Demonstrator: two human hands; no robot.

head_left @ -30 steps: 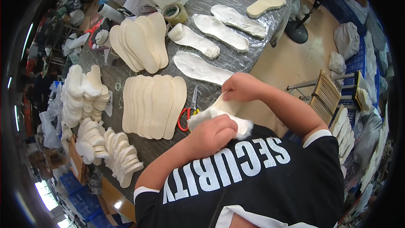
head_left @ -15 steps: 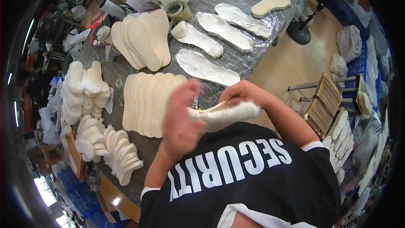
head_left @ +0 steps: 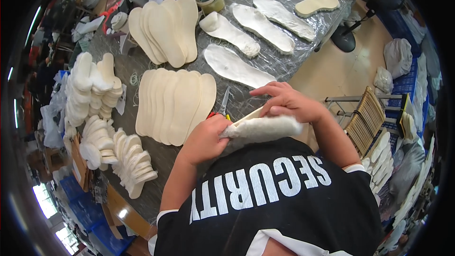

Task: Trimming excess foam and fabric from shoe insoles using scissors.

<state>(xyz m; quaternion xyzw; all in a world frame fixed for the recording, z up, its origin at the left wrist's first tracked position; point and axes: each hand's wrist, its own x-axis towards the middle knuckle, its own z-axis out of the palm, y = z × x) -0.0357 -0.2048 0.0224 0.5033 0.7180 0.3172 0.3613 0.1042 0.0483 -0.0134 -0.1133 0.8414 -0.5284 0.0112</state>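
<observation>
A fluffy white fleece insole with a cream inner side is held close in front of my torso, its far edge raised. My left hand is closed on the insole's left end. At the other end, my right hand grips the upper edge, its index finger stretched away to the left. Just beyond my left hand lie scissors with red and yellow on the handles, partly hidden by the hand. A fanned row of cream insoles lies to the left of the scissors.
Beyond my hands lie several white insoles and a tape roll. Another cream fan of insoles sits farther left. Fluffy insole stacks line the table's left side. To the right stand a woven-seat chair and a fan base.
My left hand, raised and blurred before, has come down and closed on the insole's left end. My right index finger has stretched out. The whole view has shifted slightly.
</observation>
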